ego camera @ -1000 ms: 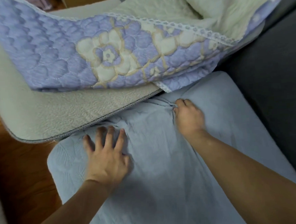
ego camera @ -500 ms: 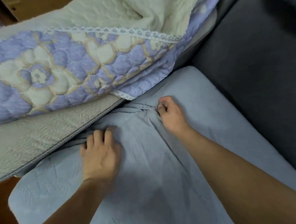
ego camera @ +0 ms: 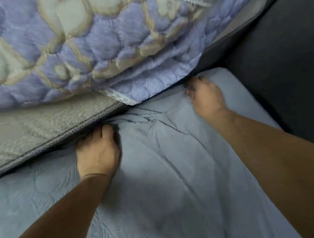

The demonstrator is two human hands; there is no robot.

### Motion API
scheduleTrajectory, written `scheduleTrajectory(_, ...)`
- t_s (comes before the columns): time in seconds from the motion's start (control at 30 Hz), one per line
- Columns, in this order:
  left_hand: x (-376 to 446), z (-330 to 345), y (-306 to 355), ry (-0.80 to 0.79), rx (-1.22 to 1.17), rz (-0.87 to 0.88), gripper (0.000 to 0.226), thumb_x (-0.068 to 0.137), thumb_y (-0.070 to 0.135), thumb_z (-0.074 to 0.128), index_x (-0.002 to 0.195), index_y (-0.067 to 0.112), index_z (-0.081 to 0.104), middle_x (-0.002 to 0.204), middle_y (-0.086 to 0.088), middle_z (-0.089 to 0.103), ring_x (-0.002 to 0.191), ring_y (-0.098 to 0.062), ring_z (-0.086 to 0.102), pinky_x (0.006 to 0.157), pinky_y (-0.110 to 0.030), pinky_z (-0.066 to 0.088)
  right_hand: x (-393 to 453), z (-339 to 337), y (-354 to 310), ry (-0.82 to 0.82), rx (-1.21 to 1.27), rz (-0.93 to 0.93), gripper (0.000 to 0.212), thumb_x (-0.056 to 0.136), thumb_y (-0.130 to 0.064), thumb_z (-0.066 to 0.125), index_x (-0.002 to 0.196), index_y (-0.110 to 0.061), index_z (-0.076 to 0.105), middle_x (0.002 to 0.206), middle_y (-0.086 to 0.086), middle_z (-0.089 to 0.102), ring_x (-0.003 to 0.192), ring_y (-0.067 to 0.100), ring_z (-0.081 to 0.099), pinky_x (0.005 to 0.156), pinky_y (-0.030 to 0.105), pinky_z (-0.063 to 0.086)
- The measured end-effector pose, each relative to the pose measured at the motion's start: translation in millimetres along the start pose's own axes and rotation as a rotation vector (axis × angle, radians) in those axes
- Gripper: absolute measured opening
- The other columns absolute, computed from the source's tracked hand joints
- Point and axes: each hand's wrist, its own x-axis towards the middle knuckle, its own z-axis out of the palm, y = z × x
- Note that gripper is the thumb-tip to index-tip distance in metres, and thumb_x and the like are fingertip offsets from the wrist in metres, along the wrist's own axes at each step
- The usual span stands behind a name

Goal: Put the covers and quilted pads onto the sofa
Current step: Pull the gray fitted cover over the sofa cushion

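Tucking the pale blue cover (ego camera: 163, 181) on the sofa seat, left hand (ego camera: 98, 151) and right hand (ego camera: 205, 97) both gripped bunched fabric; floral quilted pad (ego camera: 97, 49) overhead could've slid down.

We see a pale blue cover (ego camera: 172, 180) of matt cloth, faintly embossed with leaf-like stitching and creased into soft folds near the top. Above it lies a quilted pad (ego camera: 100, 49) of lilac fabric with cream flowers, puffy between its stitched seams and showing a slight sheen; its corner carries a white lace trim (ego camera: 121, 98). Under the pad we find a grey mat (ego camera: 46, 128), rough and nubbly, bound with a darker woven edge. The sofa (ego camera: 284, 70) at right is dark grey upholstery, matt and fine-grained.
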Motion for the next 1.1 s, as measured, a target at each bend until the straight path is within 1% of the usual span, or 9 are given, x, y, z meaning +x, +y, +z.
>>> scheduleTrajectory(0.3,8.7,-8.2,0.7,-0.076,-0.055,-0.13,0.025,0.095,0.034,0.048,0.083,0.014,0.057,0.057,-0.016,0.058,0.046,-0.041,0.058,0.045,-0.046,0.049,69.0,19.4,21.4,0.258,-0.159,0.411,0.025,0.095,-0.019,0.048,0.11,-0.009,0.065,0.109,0.017,0.069,0.102,0.038,0.066,0.081,0.039,0.051)
scheduleTrajectory(0.43,12.0,-22.6,-6.2,-0.116,-0.043,-0.151,0.021,0.094,0.032,0.053,0.085,0.016,0.063,0.06,-0.017,0.062,0.049,-0.04,0.061,0.046,-0.045,0.051,83.6,18.2,28.6,0.157,-0.09,0.55,0.023,0.094,-0.02,0.057,0.108,-0.008,0.071,0.11,0.017,0.071,0.108,0.034,0.067,0.084,0.037,0.054)
scheduleTrajectory(0.5,4.3,-34.1,-4.2,-0.038,-0.03,-0.075,0.015,0.087,0.015,0.06,0.099,0.015,0.068,0.073,-0.018,0.067,0.058,-0.04,0.064,0.052,-0.045,0.052,85.7,13.5,31.1,0.121,-0.05,0.577,0.024,0.094,-0.023,0.057,0.108,-0.01,0.072,0.112,0.015,0.072,0.11,0.033,0.066,0.087,0.035,0.052)
scheduleTrajectory(0.6,-9.1,-40.0,24.9,-0.12,-0.057,0.199,0.047,0.086,0.016,0.049,0.132,0.007,0.058,0.13,-0.017,0.06,0.113,-0.042,0.058,0.096,-0.05,0.049,73.9,-0.4,24.7,0.119,0.055,0.579,0.031,0.093,-0.028,0.059,0.117,-0.009,0.067,0.118,0.016,0.069,0.115,0.037,0.063,0.093,0.037,0.049)
scheduleTrajectory(0.67,-14.0,-39.1,49.1,-0.216,-0.053,0.213,0.058,0.096,0.032,0.032,0.145,0.003,0.046,0.149,-0.019,0.046,0.138,-0.043,0.04,0.114,-0.053,0.033,57.9,-14.9,14.0,0.147,0.204,0.544,0.04,0.092,-0.027,0.06,0.127,-0.008,0.057,0.122,0.021,0.065,0.116,0.041,0.059,0.093,0.041,0.048)
scheduleTrajectory(0.73,-10.6,-37.6,61.5,-0.251,0.017,0.138,0.071,0.096,0.046,0.022,0.151,0.002,0.037,0.154,-0.019,0.04,0.143,-0.041,0.033,0.117,-0.053,0.026,30.3,-21.3,0.3,0.144,0.239,0.401,0.042,0.089,-0.024,0.059,0.126,-0.006,0.053,0.124,0.023,0.06,0.115,0.042,0.056,0.091,0.043,0.046)
scheduleTrajectory(0.9,-13.3,-33.8,64.5,-0.284,0.055,0.097,0.074,0.095,0.053,0.021,0.148,0.005,0.038,0.149,-0.016,0.045,0.135,-0.035,0.042,0.115,-0.048,0.029,-77.9,-15.7,-5.2,0.07,-0.035,-0.341,0.046,0.09,-0.033,0.05,0.129,-0.01,0.058,0.143,0.015,0.046,0.129,0.038,0.043,0.107,0.05,0.039)
scheduleTrajectory(0.97,-11.9,-33.2,64.0,-0.321,0.035,0.076,0.075,0.094,0.054,0.018,0.148,0.006,0.037,0.15,-0.015,0.045,0.135,-0.033,0.042,0.117,-0.045,0.029,-92.3,-14.7,3.2,0.039,-0.106,-0.381,0.047,0.094,-0.037,0.044,0.133,-0.013,0.057,0.144,0.012,0.047,0.133,0.034,0.042,0.11,0.05,0.036)
scheduleTrajectory(1.1,11.5,-42.3,71.2,-0.408,0.008,-0.034,0.07,0.098,0.057,0.014,0.145,0.013,0.039,0.145,-0.014,0.051,0.132,-0.033,0.047,0.112,-0.04,0.033,-70.5,-16.2,4.6,-0.104,-0.134,-0.167,0.066,0.097,-0.057,0.029,0.153,-0.022,0.036,0.16,0.01,0.031,0.147,0.027,0.026,0.122,0.041,0.018)
